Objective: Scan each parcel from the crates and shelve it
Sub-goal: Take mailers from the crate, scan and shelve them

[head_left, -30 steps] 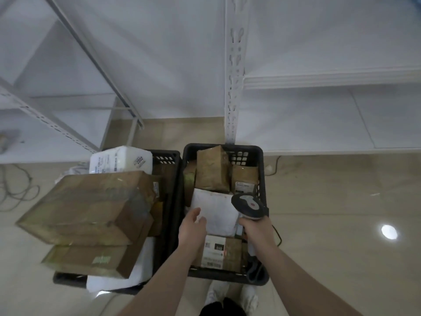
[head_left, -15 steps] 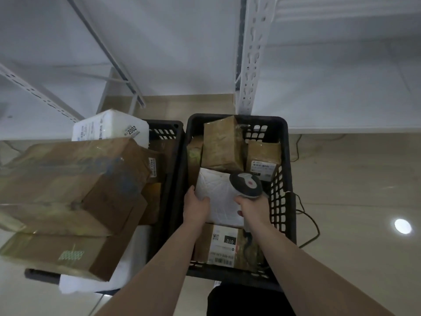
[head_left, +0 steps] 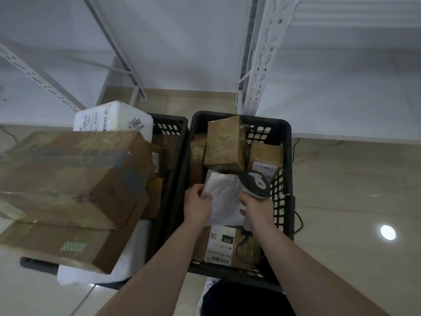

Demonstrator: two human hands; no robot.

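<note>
In the right black crate (head_left: 287, 142), the white poly mailer (head_left: 224, 197) lies lengthwise toward the shelving — left hand (head_left: 197, 205) pinching its near-left edge, right hand (head_left: 256, 207) just beside it, wrapped round the barcode scanner (head_left: 256, 183).

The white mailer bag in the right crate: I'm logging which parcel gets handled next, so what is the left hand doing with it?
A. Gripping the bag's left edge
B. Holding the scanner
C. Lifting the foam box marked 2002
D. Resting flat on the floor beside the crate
A: the left hand has its fingers curled over the left edge of the white mailer bag, while the right hand holds the scanner.
</note>
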